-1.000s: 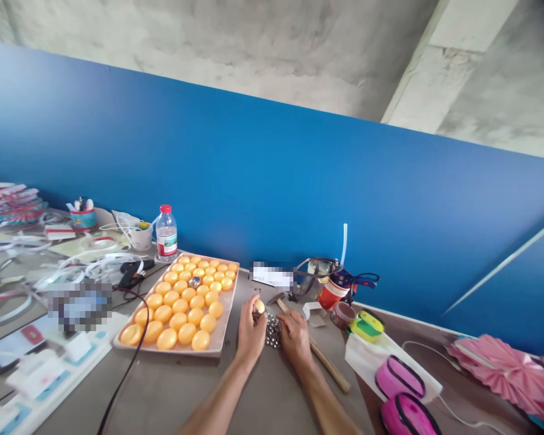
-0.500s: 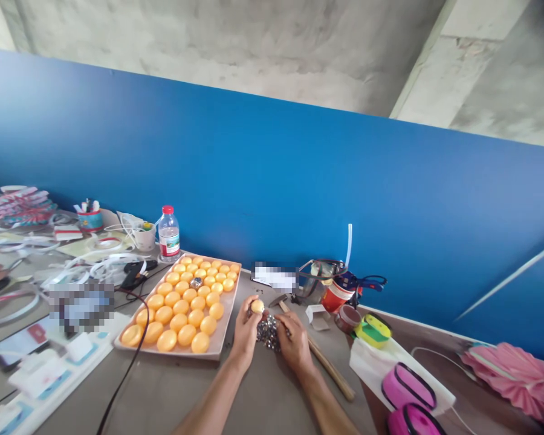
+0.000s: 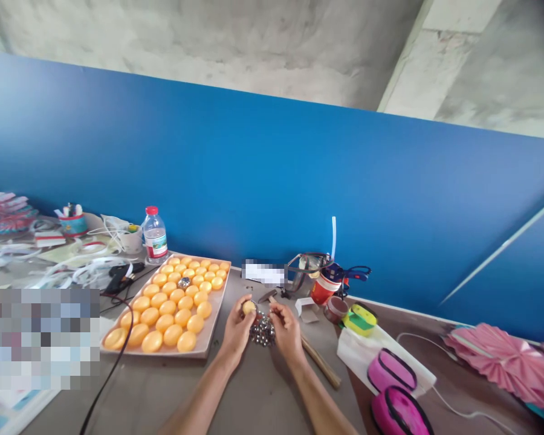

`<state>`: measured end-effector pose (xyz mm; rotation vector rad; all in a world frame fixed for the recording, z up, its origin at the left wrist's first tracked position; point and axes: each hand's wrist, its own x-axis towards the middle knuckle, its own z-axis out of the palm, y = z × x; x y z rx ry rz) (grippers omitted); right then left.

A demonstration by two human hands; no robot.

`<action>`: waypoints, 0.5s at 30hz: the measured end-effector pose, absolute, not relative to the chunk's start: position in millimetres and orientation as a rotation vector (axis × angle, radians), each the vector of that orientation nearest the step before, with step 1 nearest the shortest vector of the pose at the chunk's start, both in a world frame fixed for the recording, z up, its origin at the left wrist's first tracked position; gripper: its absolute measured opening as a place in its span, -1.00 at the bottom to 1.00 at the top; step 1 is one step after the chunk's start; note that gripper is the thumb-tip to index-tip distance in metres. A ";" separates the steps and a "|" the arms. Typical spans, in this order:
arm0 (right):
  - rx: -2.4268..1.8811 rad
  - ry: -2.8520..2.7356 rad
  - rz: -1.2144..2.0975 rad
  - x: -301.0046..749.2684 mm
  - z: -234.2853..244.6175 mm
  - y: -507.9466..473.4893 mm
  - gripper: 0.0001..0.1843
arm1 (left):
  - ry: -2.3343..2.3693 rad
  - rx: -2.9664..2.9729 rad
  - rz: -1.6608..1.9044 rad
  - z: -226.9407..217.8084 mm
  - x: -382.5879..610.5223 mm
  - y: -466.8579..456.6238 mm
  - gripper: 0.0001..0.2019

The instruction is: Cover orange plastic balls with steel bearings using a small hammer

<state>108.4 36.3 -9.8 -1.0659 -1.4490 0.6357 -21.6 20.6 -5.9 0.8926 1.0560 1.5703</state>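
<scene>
My left hand pinches a small yellow ball at its fingertips. My right hand is closed in a pinch just to the right, over a pile of small shiny silver pieces on the table. What the right fingers hold is too small to name. A tray of several yellow balls lies to the left of my hands, with one silver-covered ball among them.
A wooden-handled hammer lies right of my hands. Behind stand a red cup, a water bottle and a glue gun with a black cord. Pink pouches and a pink fan lie right. Blue wall behind.
The view has shifted slightly; my hands stay over the silver pile, and my right hand has lifted a little toward the ball.
</scene>
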 end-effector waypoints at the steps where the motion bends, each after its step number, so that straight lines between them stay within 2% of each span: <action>1: -1.067 -1.424 0.665 108.3 -9.0 36.9 -0.83 | 1.048 0.886 1.566 -4.7 -21.3 20.1 -0.46; 7: -0.964 -1.335 0.939 107.4 -3.0 39.1 -0.89 | 0.928 0.816 1.512 3.6 -19.4 16.8 -0.58; 15: -0.888 -1.231 1.181 102.3 1.7 35.1 -0.88 | 0.734 0.593 1.497 0.7 -19.6 18.0 -0.46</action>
